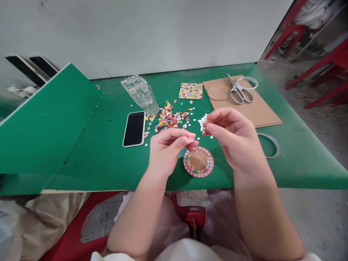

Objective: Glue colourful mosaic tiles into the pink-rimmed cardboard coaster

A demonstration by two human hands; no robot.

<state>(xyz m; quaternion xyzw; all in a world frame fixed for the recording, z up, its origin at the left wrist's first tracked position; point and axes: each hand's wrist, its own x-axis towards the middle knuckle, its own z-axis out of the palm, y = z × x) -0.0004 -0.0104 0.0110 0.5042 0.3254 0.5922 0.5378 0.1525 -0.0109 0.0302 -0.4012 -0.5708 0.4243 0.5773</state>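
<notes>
My left hand [170,146] hovers just left of a round brown coaster [198,162] rimmed with pink and coloured mosaic tiles. Its thumb and fingers pinch a small pale tile [191,139]. My right hand [231,136] is held above and right of the coaster, fingertips pressed together in a pinch; what they hold is too small to make out. A heap of loose coloured tiles [170,117] and a scatter of white ones [202,121] lie just beyond both hands.
A phone [134,128] lies face up at the left, beside a tilted clear plastic sheet [141,93]. A gridded tile square [190,91], scissors [240,89] on brown cardboard [258,108], a grey ring [272,143] and a raised green board [46,123] surround the work spot.
</notes>
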